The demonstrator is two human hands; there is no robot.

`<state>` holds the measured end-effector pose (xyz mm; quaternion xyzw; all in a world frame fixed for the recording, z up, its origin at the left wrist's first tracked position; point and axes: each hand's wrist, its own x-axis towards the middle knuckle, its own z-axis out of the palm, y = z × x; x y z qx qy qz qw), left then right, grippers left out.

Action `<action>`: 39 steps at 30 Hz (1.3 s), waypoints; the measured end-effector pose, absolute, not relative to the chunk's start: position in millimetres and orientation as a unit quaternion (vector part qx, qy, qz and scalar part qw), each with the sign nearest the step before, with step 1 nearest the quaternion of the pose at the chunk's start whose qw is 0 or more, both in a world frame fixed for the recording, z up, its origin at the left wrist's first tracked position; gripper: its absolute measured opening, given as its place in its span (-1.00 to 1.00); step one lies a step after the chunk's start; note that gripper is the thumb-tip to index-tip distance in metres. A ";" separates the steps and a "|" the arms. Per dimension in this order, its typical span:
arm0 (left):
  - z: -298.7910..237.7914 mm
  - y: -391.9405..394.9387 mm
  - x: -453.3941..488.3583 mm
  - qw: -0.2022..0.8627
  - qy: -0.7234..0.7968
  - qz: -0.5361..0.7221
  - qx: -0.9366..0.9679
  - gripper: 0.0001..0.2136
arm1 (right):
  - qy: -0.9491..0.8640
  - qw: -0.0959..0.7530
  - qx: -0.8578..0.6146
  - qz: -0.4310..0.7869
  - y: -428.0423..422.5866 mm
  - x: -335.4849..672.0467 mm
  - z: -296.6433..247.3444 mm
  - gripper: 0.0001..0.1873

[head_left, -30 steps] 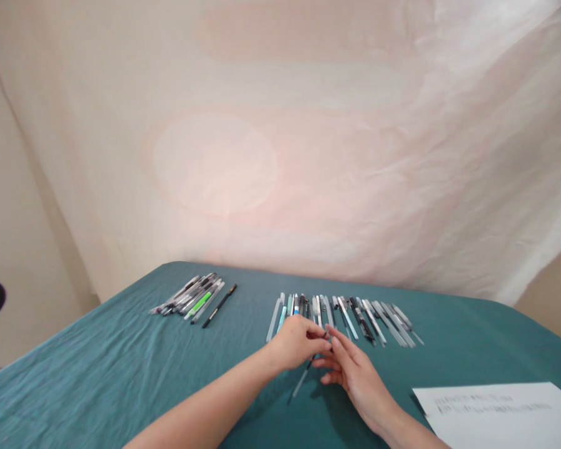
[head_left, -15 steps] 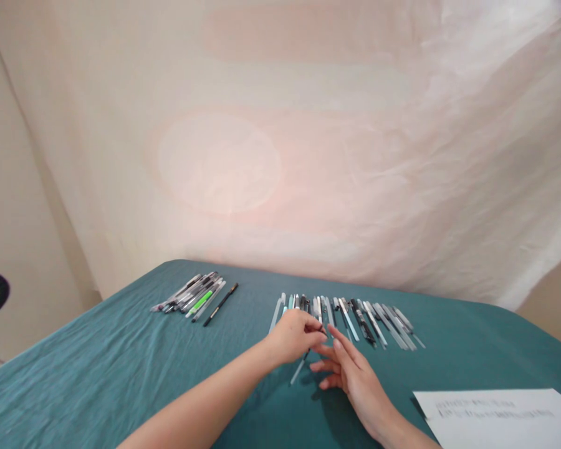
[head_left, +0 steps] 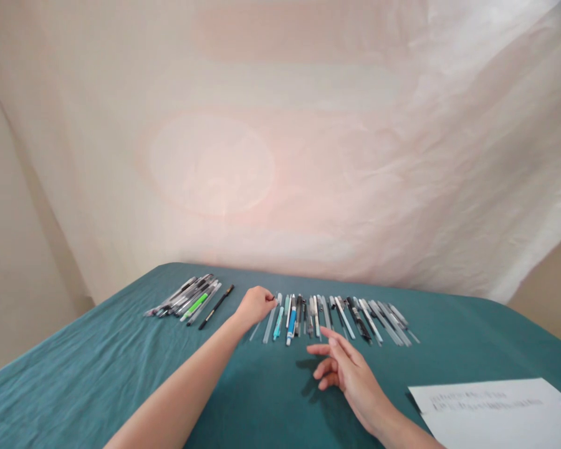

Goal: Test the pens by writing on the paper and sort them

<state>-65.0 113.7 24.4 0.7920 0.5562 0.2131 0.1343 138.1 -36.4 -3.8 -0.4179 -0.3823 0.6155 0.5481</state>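
At the left end of a row of pens, my left hand pinches a slim pen. Its pale lower end shows below the hand; my fingers hide most of the rest. Beside it in the row lie a clear pen, a light-blue pen and a blue-and-white pen. My right hand is held above the cloth in front of the row, fingers spread, with nothing in it.
Several pens lie heaped in a pile at the left, with a green pen among them. A black pen lies apart, right of the pile. White paper sheets are at the front right on the green tablecloth.
My left hand has moved left and away from me with the pen, from beside my right hand to the row's left end. My right hand has stayed nearly in place, spread.
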 end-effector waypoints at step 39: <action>67.9 63.2 -69.8 0.105 0.491 -0.058 0.863 -0.31 | -0.392 0.535 -0.411 0.625 -35.8 139.2 -3.4 -0.66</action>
